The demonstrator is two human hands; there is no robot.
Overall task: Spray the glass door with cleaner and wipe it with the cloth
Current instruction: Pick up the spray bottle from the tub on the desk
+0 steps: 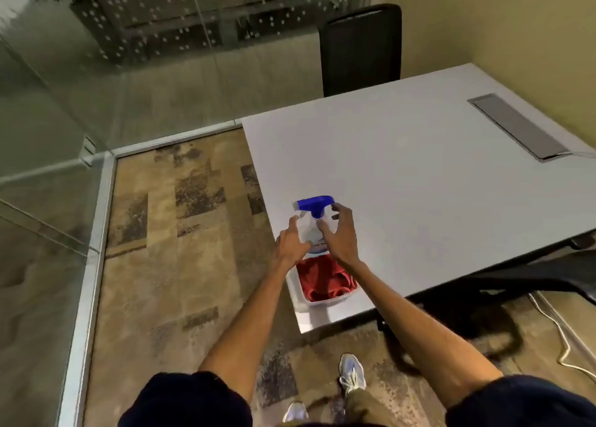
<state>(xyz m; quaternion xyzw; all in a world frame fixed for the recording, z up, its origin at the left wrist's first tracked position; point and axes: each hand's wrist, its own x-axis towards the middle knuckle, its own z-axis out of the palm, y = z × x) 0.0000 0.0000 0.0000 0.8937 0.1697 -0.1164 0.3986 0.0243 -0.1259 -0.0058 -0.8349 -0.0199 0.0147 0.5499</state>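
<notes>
Hands, left point(292, 242) and right point(335, 236), spread open around the blue-triggered white plastic spray bottle point(312, 223) on the grey bench point(419, 175), gripping nothing yet, crumpled red cloth point(324, 279) binned beside it.

- The surface point(419, 175) fills the right side; the carpet point(180, 233) lies to its left.
- A bottle point(314, 223) stands near the surface's left edge, toward the near corner.
- A tub point(298, 292) sits on that corner, just before the bottle, with a cloth point(324, 279) in it.
- The left hand point(290, 244) is at the bottle's left, the right hand point(335, 236) at its right.
- A chair point(361, 49) stands behind the surface.
- A cable tray point(516, 126) lies in the surface's far right part.
- The glass door point(48, 136) runs along the left, glass wall point(193, 55) behind.
- A cord point(561, 336) lies on the carpet, right.
</notes>
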